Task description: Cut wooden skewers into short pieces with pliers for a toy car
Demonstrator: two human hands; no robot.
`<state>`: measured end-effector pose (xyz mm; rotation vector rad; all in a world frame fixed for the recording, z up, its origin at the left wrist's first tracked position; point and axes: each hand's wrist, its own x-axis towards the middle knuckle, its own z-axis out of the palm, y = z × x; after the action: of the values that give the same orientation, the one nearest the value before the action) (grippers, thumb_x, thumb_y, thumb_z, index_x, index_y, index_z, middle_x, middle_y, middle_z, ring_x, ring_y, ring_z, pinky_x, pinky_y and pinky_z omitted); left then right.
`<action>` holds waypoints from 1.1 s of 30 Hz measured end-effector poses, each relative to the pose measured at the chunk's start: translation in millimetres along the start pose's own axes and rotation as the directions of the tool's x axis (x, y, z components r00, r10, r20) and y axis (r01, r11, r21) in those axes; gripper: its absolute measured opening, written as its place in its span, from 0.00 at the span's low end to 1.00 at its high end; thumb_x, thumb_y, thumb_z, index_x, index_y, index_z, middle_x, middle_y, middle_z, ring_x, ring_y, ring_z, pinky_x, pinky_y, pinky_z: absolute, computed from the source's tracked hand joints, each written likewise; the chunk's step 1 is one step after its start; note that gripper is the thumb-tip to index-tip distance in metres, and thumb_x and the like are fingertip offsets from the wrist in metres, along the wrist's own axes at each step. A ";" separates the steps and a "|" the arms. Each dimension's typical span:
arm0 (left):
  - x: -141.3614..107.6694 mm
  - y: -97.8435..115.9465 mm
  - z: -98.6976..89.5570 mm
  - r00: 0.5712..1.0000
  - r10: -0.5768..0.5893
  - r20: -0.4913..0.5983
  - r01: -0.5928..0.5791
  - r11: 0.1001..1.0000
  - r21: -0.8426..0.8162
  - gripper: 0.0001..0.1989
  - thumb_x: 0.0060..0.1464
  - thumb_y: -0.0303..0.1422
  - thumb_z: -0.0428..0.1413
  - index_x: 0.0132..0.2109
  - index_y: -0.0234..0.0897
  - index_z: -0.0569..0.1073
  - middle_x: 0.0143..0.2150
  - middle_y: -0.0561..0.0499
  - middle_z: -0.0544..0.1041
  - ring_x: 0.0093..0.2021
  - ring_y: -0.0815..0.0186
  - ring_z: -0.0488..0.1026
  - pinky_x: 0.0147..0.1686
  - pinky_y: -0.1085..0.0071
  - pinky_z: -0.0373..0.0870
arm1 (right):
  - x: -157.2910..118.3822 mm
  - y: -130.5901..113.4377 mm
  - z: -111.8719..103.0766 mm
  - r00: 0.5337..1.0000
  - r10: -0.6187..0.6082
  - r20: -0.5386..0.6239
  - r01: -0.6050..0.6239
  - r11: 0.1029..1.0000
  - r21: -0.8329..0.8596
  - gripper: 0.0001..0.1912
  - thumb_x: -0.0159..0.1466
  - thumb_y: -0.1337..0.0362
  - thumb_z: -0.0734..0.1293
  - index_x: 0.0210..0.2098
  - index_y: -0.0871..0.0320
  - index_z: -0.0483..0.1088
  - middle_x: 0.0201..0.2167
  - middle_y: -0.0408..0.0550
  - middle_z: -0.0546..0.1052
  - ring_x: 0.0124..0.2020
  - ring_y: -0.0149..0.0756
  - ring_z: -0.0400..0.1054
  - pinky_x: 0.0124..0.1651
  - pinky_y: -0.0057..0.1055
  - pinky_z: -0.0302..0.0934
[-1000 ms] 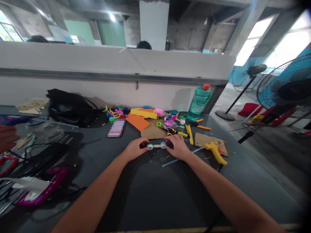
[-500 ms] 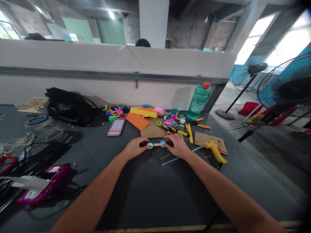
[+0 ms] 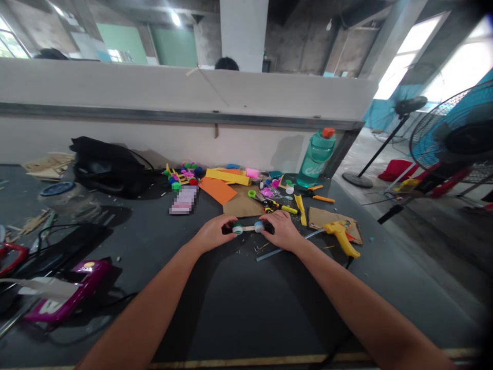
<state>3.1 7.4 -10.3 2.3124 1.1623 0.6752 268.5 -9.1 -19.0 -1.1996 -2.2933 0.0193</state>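
- Hands: the left hand (image 3: 213, 234) and the right hand (image 3: 283, 231) are both curled closed, gripping a short wooden stick (image 3: 248, 228) from either end, low over the dark tabletop (image 3: 246, 308).
- Stick: it lies crosswise in front of the person, with a round plastic bottle cap (image 3: 238, 229) on one end and another bottle cap (image 3: 259, 226) on the other. The fingers partly hide both caps.
- Near the right hand: a long pale strip (image 3: 281, 248) runs toward a yellow hot glue gun (image 3: 341, 239), which lies partly on a cardboard piece (image 3: 331, 218).
- Ahead of the hands: a sheet of orange paper (image 3: 217, 190), yellow foam strips (image 3: 227, 177), and a pair of scissors (image 3: 269, 206) lie among scattered craft bits.
- Farther back: a teal water bottle (image 3: 316, 160) with an orange cap stands by the wall, and a black bag (image 3: 108, 167) sits to the left.
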 end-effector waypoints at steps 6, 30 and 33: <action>0.1 1.9 -1.7 1.000 -0.006 0.015 0.006 1.000 0.007 0.20 0.48 0.35 0.59 0.49 0.41 0.70 0.42 0.50 0.75 0.37 0.65 0.72 0.38 0.69 0.68 | -0.1 -0.2 -0.2 1.000 -0.008 0.003 0.008 1.000 -0.002 0.15 0.56 0.62 0.68 0.43 0.54 0.67 0.40 0.48 0.77 0.44 0.43 0.66 0.51 0.42 0.49; 0.7 1.4 3.2 0.994 -0.110 -0.006 0.110 0.993 0.032 0.12 0.48 0.36 0.58 0.42 0.41 0.73 0.36 0.52 0.76 0.34 0.65 0.71 0.31 0.72 0.66 | 0.5 0.7 -1.0 1.000 -0.022 -0.002 0.022 0.999 0.036 0.09 0.61 0.61 0.67 0.41 0.53 0.71 0.37 0.47 0.78 0.42 0.41 0.67 0.51 0.42 0.50; 0.4 3.6 2.1 0.995 -0.098 -0.004 0.098 0.994 0.045 0.12 0.48 0.36 0.58 0.42 0.41 0.73 0.36 0.53 0.75 0.34 0.65 0.71 0.31 0.71 0.65 | 0.1 0.4 -1.6 1.000 -0.024 -0.002 0.024 0.999 0.037 0.09 0.60 0.61 0.67 0.41 0.53 0.71 0.36 0.46 0.78 0.41 0.40 0.68 0.52 0.42 0.50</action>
<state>6.8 5.4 -9.6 2.2750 1.2948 0.6212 269.4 -9.1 -17.7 -1.1531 -2.2953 0.0521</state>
